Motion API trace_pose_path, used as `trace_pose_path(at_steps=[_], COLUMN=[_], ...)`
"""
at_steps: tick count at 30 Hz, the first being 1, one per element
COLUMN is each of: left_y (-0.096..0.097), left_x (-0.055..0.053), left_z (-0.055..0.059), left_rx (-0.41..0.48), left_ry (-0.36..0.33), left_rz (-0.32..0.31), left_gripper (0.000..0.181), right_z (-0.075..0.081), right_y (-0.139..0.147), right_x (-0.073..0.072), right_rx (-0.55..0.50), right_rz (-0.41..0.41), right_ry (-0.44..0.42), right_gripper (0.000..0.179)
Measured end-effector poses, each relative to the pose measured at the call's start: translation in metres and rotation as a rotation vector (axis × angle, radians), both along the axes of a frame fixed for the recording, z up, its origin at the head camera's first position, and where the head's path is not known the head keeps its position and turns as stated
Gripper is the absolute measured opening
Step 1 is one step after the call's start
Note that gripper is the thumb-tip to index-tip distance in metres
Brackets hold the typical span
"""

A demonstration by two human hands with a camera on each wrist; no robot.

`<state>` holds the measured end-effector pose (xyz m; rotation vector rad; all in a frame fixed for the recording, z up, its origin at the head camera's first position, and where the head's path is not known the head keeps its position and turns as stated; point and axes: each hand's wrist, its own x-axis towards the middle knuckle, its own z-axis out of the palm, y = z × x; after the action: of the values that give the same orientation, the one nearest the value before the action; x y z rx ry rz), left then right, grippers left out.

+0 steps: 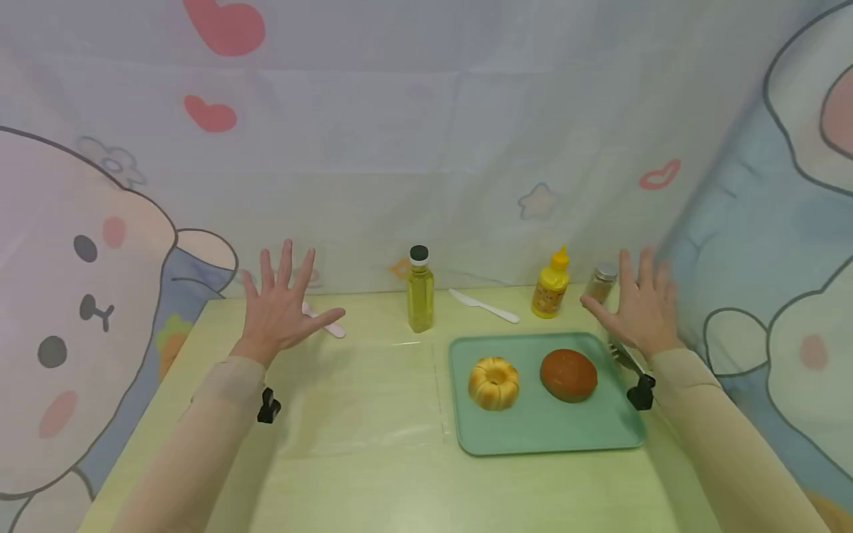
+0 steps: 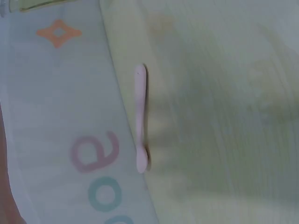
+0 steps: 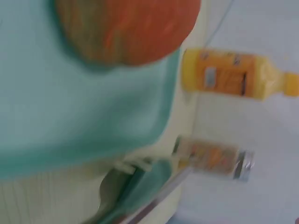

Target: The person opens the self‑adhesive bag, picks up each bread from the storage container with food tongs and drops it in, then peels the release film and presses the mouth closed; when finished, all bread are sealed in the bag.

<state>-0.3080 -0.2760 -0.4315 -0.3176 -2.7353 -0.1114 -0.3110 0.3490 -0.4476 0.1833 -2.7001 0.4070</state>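
Both hands are held up with fingers spread and nothing in them. The left hand [image 1: 276, 311] hovers over the far left of the table, nearest a pale pink spoon [image 2: 140, 107], which it partly hides in the head view. The right hand [image 1: 643, 311] is beside a small jar with a silver lid [image 1: 603, 281] and above several utensils [image 3: 135, 191], partly covered by the hand and wrist. Left of it, a green tray [image 1: 546, 433] carries a ring-shaped cake [image 1: 494, 383] and a round brown bun [image 1: 569, 375].
Along the back edge stand an oil bottle with a black cap [image 1: 420, 296] and a yellow squeeze bottle [image 1: 551, 285]. A white plastic knife [image 1: 484, 306] lies between them. A cartoon-printed cloth [image 1: 373, 133] hangs behind and beside the pale table [image 1: 346, 474].
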Motion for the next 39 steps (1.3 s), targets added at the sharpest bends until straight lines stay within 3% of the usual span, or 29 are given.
trace_pose_path(at_steps=[5,9,16,19,29,39], left_y=[0.011,0.023,0.046,0.055,0.085,0.099], left_x=[0.012,0.024,0.04,0.047,0.069,0.078], left_z=[0.007,0.011,0.009,0.004,-0.018,-0.049], left_rx=[0.116,0.186,0.208,0.215,0.204,0.193], left_ry=[-0.028,-0.024,0.06,0.071,-0.028,-0.174], left_rz=[-0.078,-0.167,-0.284,-0.332,-0.497,-0.517], left_gripper=[0.111,0.104,0.096,0.093,0.069,0.055], right_z=[0.014,0.022,0.03,0.029,0.015,-0.001], right_y=[-0.024,-0.052,-0.113,-0.137,-0.203,-0.245], right_x=[0.014,0.021,0.043,0.056,0.08,0.089], right_rx=[-0.086,-0.093,-0.072,-0.07,-0.103,-0.105], right_rz=[0.149,0.286,0.466,0.547,0.693,0.729], right_ry=[0.016,0.061,-0.031,-0.066,-0.121,-0.195], right_gripper=[0.104,0.098,0.093,0.091,0.08,0.062])
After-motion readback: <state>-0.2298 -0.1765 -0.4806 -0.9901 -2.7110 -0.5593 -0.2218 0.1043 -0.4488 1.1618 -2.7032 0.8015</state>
